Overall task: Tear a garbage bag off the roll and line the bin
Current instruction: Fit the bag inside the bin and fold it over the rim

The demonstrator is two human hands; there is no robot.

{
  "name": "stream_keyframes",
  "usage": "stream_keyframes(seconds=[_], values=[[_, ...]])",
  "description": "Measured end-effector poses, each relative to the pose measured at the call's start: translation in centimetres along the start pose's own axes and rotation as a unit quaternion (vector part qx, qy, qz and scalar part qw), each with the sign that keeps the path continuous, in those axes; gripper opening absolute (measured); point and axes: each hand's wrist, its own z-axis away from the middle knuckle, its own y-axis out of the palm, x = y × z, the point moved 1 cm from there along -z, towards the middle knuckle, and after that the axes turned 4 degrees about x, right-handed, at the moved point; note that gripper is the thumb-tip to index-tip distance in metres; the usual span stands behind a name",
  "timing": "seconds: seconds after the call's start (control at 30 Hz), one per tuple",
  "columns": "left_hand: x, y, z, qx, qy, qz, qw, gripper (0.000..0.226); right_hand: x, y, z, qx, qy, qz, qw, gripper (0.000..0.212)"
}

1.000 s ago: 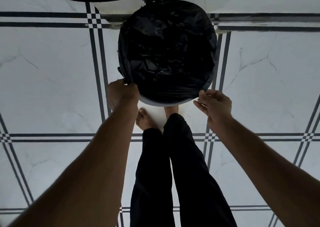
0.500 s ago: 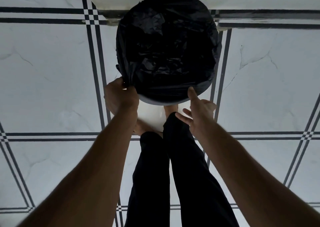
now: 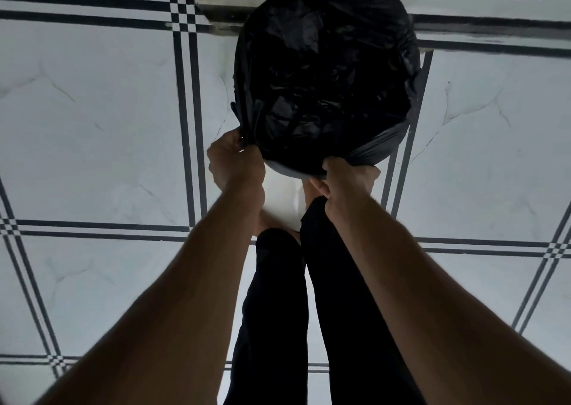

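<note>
My left hand (image 3: 236, 165) and right hand (image 3: 346, 177) pinch the thin, limp, slippery bag (image 3: 324, 74) at the bin (image 3: 282, 193) rim's near edge, likely the best hold.

White marble-look floor (image 3: 102, 145) with dark double lines.
White bin (image 3: 282, 202) stands at 12 o'clock, bare feet (image 3: 309, 190) touching it.

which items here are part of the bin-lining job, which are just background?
Job:
- black garbage bag
- white bin
- left hand, gripping bag edge
- right hand, gripping bag edge

Background:
- tiled floor
- person's legs
</note>
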Motion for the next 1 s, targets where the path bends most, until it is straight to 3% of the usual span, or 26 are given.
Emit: stream_keyframes(seconds=[0.4,0.73,1.0], values=[[0.9,0.1,-0.3,0.009,0.056,-0.009,0.998,0.023,-1.5,-1.6,0.2,0.073,-0.054,-0.033,0.995,0.054],[2.1,-1.2,-0.9,0.05,0.14,-0.128,0.981,0.03,-3.0,-2.8,-0.7,0.077,-0.072,-0.037,0.994,0.063],[1.7,-1.4,-0.7,0.043,0.173,-0.142,0.974,0.036,-3.6,-3.0,-2.0,0.076,-0.112,0.012,0.991,0.066]])
